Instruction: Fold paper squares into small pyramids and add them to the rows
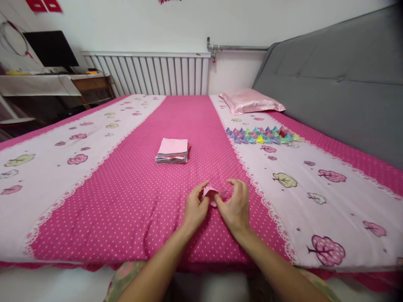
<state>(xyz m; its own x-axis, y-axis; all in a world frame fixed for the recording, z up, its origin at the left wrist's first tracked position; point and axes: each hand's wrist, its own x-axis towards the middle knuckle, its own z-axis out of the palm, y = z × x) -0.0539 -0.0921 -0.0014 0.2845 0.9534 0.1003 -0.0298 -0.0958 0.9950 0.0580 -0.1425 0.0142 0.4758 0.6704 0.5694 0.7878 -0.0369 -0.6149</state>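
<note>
Head view: both hands meet low over the near middle of the bed.
Pink paper piece: partly folded, lying on the dotted sheet between the two hands.
Left hand: fingers pinched on the piece's left edge.
Right hand: thumb and forefinger closed on its right side.
Handling: probably light, thin and easily creased; best held at the folded edges.
Farther off: paper stack in the middle; row of folded pieces far right.

Bright, even indoor light with soft shadows; sharp at centre, wide-angle bending and blur toward the edges.
</note>
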